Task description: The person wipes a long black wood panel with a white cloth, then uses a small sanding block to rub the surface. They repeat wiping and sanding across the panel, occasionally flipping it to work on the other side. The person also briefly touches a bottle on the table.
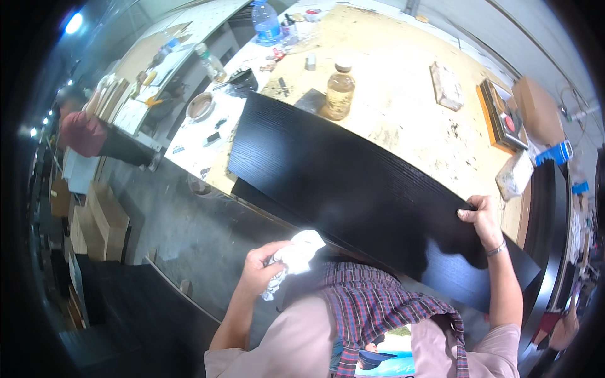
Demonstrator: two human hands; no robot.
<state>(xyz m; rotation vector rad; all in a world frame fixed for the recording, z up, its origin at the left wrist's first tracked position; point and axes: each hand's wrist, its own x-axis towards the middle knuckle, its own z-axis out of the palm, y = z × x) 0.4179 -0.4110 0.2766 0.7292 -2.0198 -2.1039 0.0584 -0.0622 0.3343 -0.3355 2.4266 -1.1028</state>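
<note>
A long black board (353, 183) with a glossy wood-grain face lies tilted across the near edge of the workbench. My right hand (484, 220) grips its far edge toward the right end, thumb on the face and the other fingers hidden behind. Bunched in my left hand (261, 268) is a white cloth (300, 252), held in front of my body, apart from the board. Beneath the board's left end, part of another dark panel (252, 194) shows. Behind the board stands a capped bottle of yellowish liquid (340, 92).
The stained workbench (391, 75) holds a white block (447, 85), an orange-edged box (502, 116), a blue can (554, 153), a round bowl (200, 107) and a large water bottle (266, 22). At left, a person in red (85, 132) stands by another table. Dark panels (145, 309) lie lower left.
</note>
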